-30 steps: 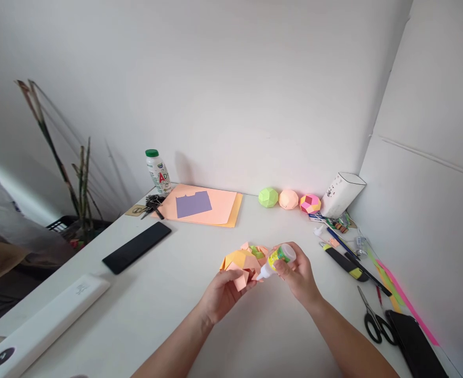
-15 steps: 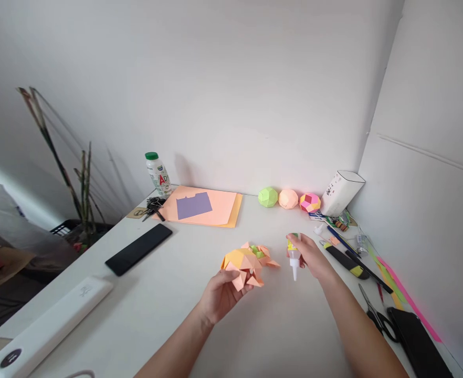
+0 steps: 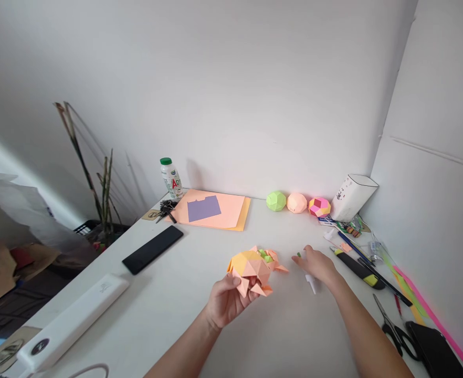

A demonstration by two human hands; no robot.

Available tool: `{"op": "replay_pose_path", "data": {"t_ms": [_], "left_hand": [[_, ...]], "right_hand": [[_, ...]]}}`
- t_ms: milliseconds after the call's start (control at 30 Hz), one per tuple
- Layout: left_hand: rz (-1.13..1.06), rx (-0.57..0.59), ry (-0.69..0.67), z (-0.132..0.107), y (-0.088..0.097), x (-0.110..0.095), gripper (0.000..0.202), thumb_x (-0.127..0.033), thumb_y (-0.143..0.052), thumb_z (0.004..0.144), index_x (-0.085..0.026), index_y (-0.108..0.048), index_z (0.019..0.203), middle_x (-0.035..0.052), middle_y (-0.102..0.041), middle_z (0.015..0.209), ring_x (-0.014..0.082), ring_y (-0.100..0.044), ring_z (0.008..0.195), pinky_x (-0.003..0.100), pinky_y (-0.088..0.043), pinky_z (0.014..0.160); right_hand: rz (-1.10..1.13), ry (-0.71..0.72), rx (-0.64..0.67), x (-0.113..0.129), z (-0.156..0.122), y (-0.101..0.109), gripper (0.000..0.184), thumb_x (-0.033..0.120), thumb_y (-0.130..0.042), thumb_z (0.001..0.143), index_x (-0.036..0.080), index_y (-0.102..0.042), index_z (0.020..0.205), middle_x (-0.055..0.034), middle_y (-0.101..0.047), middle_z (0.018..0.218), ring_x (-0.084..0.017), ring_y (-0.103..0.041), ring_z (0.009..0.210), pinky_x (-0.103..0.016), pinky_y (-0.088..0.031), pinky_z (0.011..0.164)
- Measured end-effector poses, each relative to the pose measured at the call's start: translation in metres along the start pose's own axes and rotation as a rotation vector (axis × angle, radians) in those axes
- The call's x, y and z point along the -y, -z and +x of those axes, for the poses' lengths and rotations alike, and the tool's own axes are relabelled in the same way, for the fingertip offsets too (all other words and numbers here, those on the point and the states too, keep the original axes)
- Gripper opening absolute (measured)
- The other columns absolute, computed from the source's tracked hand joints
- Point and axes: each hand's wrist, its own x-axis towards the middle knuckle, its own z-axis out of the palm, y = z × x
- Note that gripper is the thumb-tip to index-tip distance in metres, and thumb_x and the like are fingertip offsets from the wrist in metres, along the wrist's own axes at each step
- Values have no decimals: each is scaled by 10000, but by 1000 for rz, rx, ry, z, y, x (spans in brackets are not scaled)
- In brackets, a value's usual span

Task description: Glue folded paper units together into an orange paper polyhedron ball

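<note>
My left hand (image 3: 229,302) grips a faceted paper model (image 3: 251,265) in yellow and peach, with loose triangular flaps hanging at its near side. The thumb presses one flap. Just behind it is a smaller peach and green folded paper piece (image 3: 271,258); whether the two are joined, I cannot tell. To the right, my right hand (image 3: 316,262) is closed over a small glue bottle (image 3: 311,283), low over the table. The bottle's white nozzle points toward me and slightly right, and most of its body is hidden under the hand.
Three paper balls, green (image 3: 276,201), peach (image 3: 296,202) and multicoloured (image 3: 319,207), line the wall. Coloured sheets (image 3: 231,210) lie at the back. A phone (image 3: 153,249) and white device (image 3: 74,320) are left; a cutter (image 3: 358,269) and scissors (image 3: 395,331) lie right.
My right hand has lowered and turned the glue bottle, so its nozzle slants and its body is mostly covered. My left hand still holds the paper model. The view has shifted left.
</note>
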Motion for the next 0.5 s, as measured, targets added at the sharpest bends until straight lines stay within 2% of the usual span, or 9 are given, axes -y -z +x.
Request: {"op": "replay_pose_path", "data": {"t_ms": [267, 500], "left_hand": [[-17, 75, -1, 1, 4, 1, 429, -137, -678, 618, -135, -580, 1036, 32, -686, 724, 152, -640, 703, 256, -507, 699], [-31, 99, -10, 1, 3, 1, 456, -127, -673, 641, -142, -573, 1086, 40, -694, 747, 157, -647, 728, 259, -523, 709]], "right_hand": [[-78, -6, 31, 2, 1, 0, 437, 539, -395, 837, 144, -495, 994, -142, -655, 949, -285, -628, 864, -296, -380, 581], [-125, 2, -31, 5, -3, -1, 401, 532, -384, 853, 157, -504, 927, -108, -660, 818, -274, -639, 773, -300, -394, 564]]}}
